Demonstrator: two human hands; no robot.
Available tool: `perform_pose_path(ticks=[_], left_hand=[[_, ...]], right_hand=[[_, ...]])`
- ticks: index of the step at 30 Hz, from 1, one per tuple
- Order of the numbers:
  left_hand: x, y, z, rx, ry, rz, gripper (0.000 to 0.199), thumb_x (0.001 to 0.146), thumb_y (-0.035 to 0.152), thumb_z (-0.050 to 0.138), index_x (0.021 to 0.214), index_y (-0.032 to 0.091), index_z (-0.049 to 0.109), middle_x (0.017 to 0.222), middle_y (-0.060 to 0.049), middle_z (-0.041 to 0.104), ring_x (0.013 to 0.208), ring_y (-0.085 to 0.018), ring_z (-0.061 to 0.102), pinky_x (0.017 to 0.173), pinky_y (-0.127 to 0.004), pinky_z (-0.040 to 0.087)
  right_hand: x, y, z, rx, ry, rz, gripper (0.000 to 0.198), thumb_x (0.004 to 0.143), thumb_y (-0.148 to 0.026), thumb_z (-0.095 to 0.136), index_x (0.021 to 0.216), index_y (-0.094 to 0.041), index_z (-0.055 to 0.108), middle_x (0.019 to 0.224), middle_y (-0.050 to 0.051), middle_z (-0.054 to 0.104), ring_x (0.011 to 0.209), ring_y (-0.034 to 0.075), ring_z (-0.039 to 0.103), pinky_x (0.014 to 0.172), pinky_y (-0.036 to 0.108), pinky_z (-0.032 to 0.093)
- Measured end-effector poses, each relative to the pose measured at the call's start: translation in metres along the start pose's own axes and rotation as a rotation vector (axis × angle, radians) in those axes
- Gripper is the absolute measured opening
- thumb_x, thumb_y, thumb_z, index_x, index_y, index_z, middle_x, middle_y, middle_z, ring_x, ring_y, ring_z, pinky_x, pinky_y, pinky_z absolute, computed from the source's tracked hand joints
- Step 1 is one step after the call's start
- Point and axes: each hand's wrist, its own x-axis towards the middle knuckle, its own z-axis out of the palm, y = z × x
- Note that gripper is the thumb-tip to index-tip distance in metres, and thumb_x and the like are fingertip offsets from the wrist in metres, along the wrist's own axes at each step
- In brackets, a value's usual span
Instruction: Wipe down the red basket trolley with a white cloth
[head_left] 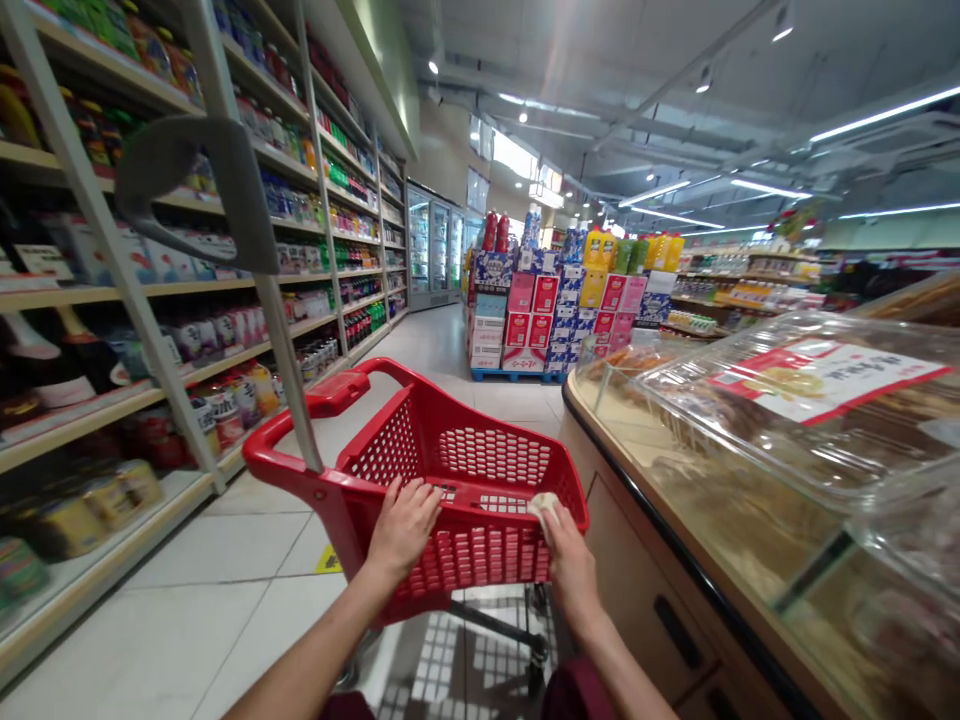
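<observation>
A red plastic shopping cart point(491, 558) with a perforated basket stands before me, its side towards me. My left hand point(403, 528) rests on the near rim, with its fingers curled over the edge into the basket. Near the basket's right end, my right hand point(568, 555) presses a crumpled off-white cloth point(545, 504) against the same rim, its fingers closed on it. A metal pole point(291, 370) rises from the cart's handle end and carries a grey plastic grip point(244, 195) at the upper left. Through the basket's holes, no goods show inside.
Drink shelves point(292, 185) line the left side. Close on the right stands a wooden counter point(652, 560) with clear plastic lids point(750, 440) over food. Stacked drink cartons point(529, 325) sit on a blue pallet ahead, with glass-door coolers point(435, 240) behind. A yellow floor sticker point(328, 560) lies beside the cart.
</observation>
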Motion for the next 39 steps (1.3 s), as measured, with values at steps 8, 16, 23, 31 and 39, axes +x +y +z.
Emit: perform_pose_path(ticks=[8, 16, 23, 31, 39], left_hand=[[0.0, 0.017, 0.003, -0.078, 0.038, -0.055, 0.028, 0.083, 0.017, 0.037, 0.097, 0.024, 0.06, 0.1, 0.001, 0.065, 0.102, -0.016, 0.052, 0.099, -0.038, 0.024], [-0.003, 0.019, 0.002, -0.171, 0.036, -0.09, 0.036, 0.075, 0.007, 0.038, 0.1, 0.022, 0.06, 0.102, 0.0, 0.064, 0.103, -0.018, 0.051, 0.098, -0.039, 0.025], [-0.009, 0.018, -0.001, -0.226, 0.04, -0.1, 0.037, 0.069, 0.01, 0.042, 0.099, 0.022, 0.059, 0.103, -0.001, 0.064, 0.105, -0.018, 0.05, 0.101, -0.039, 0.022], [-0.015, 0.022, -0.005, -0.177, 0.02, -0.077, 0.04, 0.068, 0.012, 0.045, 0.106, 0.021, 0.057, 0.111, -0.002, 0.06, 0.111, -0.02, 0.046, 0.103, -0.043, 0.018], [-0.013, 0.032, -0.003, -0.196, -0.04, -0.098, 0.04, 0.069, 0.014, 0.047, 0.107, 0.023, 0.056, 0.114, -0.001, 0.059, 0.114, -0.02, 0.043, 0.105, -0.043, 0.017]], right_hand=[[0.024, 0.034, 0.004, -0.055, 0.015, 0.069, 0.045, 0.077, -0.008, 0.035, 0.114, -0.02, 0.056, 0.126, 0.008, 0.048, 0.118, 0.022, 0.041, 0.096, 0.041, 0.037], [0.034, -0.005, 0.037, 0.049, 0.014, -0.289, 0.044, 0.08, -0.01, 0.037, 0.118, -0.026, 0.052, 0.129, 0.003, 0.045, 0.122, 0.02, 0.037, 0.097, 0.04, 0.035], [0.029, 0.025, 0.025, -0.072, 0.072, -0.057, 0.053, 0.073, -0.001, 0.032, 0.118, -0.022, 0.053, 0.127, 0.006, 0.048, 0.121, 0.022, 0.038, 0.098, 0.041, 0.034], [0.022, 0.014, 0.006, -0.058, 0.015, -0.091, 0.041, 0.076, -0.012, 0.041, 0.113, -0.023, 0.056, 0.122, 0.005, 0.052, 0.115, 0.021, 0.045, 0.094, 0.038, 0.039], [0.019, 0.009, -0.007, -0.089, -0.072, -0.138, 0.042, 0.075, -0.014, 0.042, 0.114, -0.023, 0.056, 0.116, 0.007, 0.056, 0.103, 0.022, 0.053, 0.085, 0.037, 0.044]])
